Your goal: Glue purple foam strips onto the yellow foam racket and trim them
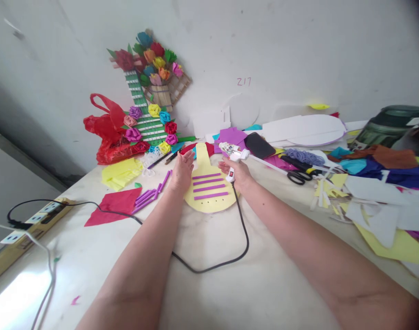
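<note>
Left hand [182, 170] lay flat, fingers stretched out, its grip open and holding nothing, pressing the left edge of a yellow guitar-shaped cutout [209, 195]. The cutout lay flat on the surface [230, 284], mid-frame, neck pointing away toward the wall, four purple strips [209, 185] laid across its body. Right hand [238, 174] was at the cutout's right edge, grip closed around a white glue gun [234, 156] with a red switch, nozzle end pointing away and left. Its black cord [243, 238] looped down over the surface and ran left toward a power strip [40, 213] at the surface edge. Loose purple paper rolls [150, 195] lay just left of the left hand, next to a red paper sheet [113, 206] and yellow folded paper [122, 173]. A paper flower display [150, 91] leaned against the wall, red plastic bag [108, 133] beside it. Scissors [300, 172] and a dark phone [259, 144] lay to the right, near a heap of coloured paper scraps [384, 201].
</note>
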Tool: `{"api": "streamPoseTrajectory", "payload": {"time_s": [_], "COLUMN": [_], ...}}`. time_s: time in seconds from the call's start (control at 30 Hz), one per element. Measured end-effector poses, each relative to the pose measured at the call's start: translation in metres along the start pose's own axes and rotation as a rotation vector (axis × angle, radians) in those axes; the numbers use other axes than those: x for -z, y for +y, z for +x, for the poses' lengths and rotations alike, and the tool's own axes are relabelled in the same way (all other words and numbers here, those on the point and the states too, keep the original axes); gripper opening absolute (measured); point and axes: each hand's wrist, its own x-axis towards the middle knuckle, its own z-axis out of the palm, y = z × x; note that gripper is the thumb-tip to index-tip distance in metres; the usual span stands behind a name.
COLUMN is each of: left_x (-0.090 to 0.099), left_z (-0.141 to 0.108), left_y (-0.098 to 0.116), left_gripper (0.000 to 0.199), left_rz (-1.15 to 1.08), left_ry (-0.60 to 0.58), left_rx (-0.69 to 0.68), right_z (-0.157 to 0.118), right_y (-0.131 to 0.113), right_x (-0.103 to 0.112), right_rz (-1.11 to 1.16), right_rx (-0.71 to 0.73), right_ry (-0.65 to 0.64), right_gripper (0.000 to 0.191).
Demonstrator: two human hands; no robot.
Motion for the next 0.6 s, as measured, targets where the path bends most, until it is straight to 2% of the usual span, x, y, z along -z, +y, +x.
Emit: {"api": "streamPoseTrajectory", "payload": {"time_s": [0.27,0.6], "left_x": [-0.001,-0.0024], "left_z": [-0.0007,0.0021], "left_y": [-0.005,-0.0079], "left_gripper": [0.075,0.078], "left_rz": [-0.038,0.106], "left_ry": [-0.05,-0.058], "left_rx": [-0.034,-0.021], "right_z": [-0.0007,-0.0028], "right_y": [0.0035,0.0037], "right_x": [-0.0002,-0.0025], "right_rz": [0.041,-0.063], "right_rx": [-0.022,-0.012], "right_ry": [0.008,-0.007], "right_gripper": [0.014,0.02]}}
